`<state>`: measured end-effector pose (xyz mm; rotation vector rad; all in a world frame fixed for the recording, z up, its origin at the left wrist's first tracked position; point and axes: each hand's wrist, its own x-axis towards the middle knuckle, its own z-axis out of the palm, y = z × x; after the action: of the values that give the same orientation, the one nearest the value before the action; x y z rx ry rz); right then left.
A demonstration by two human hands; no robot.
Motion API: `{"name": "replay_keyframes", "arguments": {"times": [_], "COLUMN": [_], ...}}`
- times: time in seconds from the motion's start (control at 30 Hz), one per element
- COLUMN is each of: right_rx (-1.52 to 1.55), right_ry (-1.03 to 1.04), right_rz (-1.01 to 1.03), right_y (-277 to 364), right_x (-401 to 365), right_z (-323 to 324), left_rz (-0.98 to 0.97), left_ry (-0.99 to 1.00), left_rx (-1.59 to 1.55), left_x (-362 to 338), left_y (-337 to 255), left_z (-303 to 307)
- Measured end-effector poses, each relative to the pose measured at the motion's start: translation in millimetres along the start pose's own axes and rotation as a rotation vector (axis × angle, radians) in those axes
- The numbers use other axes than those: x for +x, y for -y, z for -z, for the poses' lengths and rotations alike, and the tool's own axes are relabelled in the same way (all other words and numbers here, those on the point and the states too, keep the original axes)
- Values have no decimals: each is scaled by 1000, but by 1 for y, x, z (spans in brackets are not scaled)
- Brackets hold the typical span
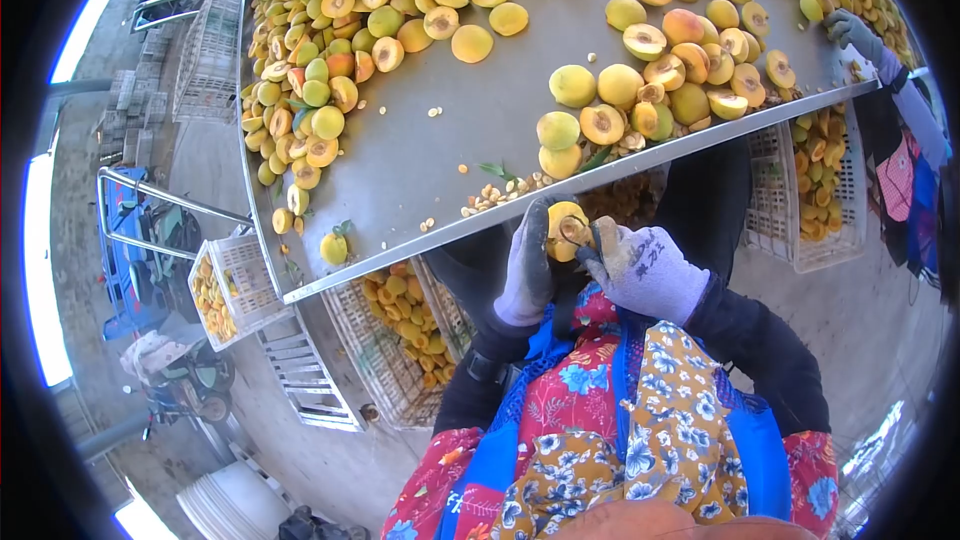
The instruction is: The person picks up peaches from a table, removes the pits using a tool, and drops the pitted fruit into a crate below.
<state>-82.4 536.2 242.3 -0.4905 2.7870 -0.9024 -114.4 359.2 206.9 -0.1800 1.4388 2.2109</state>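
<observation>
My left hand [527,265], in a grey-and-white work glove, is closed round a yellow peach half [566,224] just below the table edge. The cut face of the peach points up, with its brown centre showing. In a matching glove with dark writing on the back, my right hand [650,268] grips a small pitting knife [581,239] whose thin dark curved end touches the cut face. Its handle is mostly hidden by the fingers. Beyond both hands, whole and halved peaches [602,124] lie on the metal table [470,120], with loose pits [500,194] along the near edge.
The table's raised metal rim [600,178] runs in front of me. Below stand a crate [385,375] of peach halves, another crate [845,210] at right and a smaller one [255,285] at left. A co-worker's gloved hand [855,35] rests among fruit at far right.
</observation>
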Motion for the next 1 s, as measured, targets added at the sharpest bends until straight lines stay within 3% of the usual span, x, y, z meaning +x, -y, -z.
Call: {"name": "replay_keyframes", "arguments": {"times": [0.13, 0.23, 0.33, 0.43, 0.53, 0.63, 0.73, 0.8, 0.87, 0.93, 1.0], "right_rx": [52, 242, 422, 512, 174, 846, 1156, 786, 525, 396, 464], "right_ry": [-25, 50, -14, 25, 3, 231, 438, 143, -50, -130, -302], "right_rz": [43, -54, 81, 112, 144, -261, -707, -214, -46, -182, -196], "right_y": [-1, 2, -1, -6, -15, -6, 11, -2, -6, 0, 5], "right_x": [-1, 0, 6, 7, 1, 10, 21, 15, 10, 8, 9], "right_z": [-8, -9, -5, -1, -17, 1, 31, 3, -15, -21, -15], "left_rz": [-83, -173, -282, -384, -203, -257, -278, -414, -319, 15, 20], "left_ry": [-52, -85, -151, -187, -166, -215, -238, -201, -143, -74, -44], "left_rx": [151, 206, 188, 378, 458, 536, 607, 820, 658, 118, -58], "left_x": [1, 2, 3, 2, 10, 8, 5, 11, 16, 15, 13], "left_y": [-1, 0, 12, 8, 13, 11, 2, 11, 9, -2, -16], "left_z": [-4, -8, -8, -10, 0, -5, -11, 0, 4, 3, -6]}}
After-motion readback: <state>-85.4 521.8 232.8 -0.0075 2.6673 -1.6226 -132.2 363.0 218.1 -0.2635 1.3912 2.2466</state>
